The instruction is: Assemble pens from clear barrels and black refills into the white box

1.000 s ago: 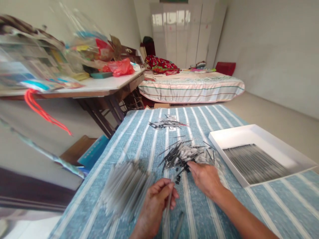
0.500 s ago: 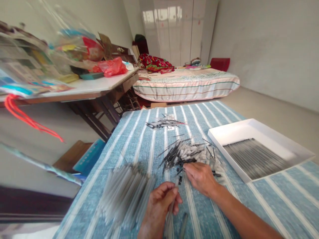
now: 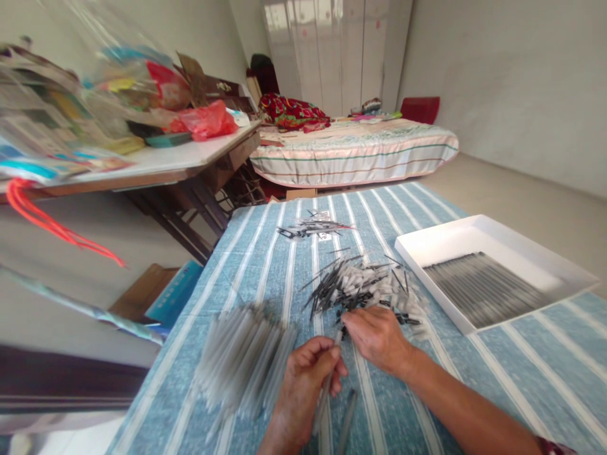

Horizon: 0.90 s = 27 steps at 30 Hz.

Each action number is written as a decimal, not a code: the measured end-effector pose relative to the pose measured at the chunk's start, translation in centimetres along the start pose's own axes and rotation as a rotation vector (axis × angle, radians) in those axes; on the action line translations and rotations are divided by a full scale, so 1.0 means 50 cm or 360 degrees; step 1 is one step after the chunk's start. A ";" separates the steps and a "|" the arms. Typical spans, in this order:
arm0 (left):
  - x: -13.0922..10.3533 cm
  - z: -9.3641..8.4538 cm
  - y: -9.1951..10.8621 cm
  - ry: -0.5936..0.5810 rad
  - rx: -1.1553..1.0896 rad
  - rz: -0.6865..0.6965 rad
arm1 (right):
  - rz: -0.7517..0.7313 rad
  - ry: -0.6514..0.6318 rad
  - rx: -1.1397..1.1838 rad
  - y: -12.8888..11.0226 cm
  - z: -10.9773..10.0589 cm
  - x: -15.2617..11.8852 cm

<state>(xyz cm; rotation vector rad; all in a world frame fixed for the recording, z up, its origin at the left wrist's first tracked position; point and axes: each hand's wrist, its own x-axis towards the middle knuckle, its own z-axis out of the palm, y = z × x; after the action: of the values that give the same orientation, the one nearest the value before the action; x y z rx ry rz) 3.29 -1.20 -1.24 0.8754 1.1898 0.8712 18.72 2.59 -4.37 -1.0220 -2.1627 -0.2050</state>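
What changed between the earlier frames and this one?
The right hand moved leftward from the pile of small pieces, its fingertips now close to the upper end of the grey tube; whether they hold a piece is too small to tell. The left hand kept its hold on that tube. The tube bundle and white box stayed put.

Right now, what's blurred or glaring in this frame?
Head view: grey tubes beside the left hand look smeared, the hand clearer; head view, far end: pale glare patches on the wardrobe; head view, left edge: bagged items soft and stretched, perhaps lens distortion.
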 end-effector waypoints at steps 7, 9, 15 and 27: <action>-0.002 0.001 -0.004 0.0052 0.0019 0.0071 | -0.0048 0.0071 0.0170 -0.013 -0.004 0.004; 0.005 -0.004 -0.013 0.0055 0.0069 0.0133 | -0.0053 0.0133 0.0216 -0.015 -0.006 0.006; 0.015 -0.011 -0.022 -0.0019 0.0148 0.0238 | -0.0038 0.0233 0.0333 -0.021 -0.008 0.010; -0.001 -0.006 0.001 -0.0043 -0.0025 0.0412 | -0.0159 0.0222 0.0484 -0.041 -0.010 0.013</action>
<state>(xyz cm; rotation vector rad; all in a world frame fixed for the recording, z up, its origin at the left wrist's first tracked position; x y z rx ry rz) 2.96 -1.22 -1.23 1.0406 1.0589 1.0723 17.22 1.38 -3.28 -0.7072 -2.0420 0.0077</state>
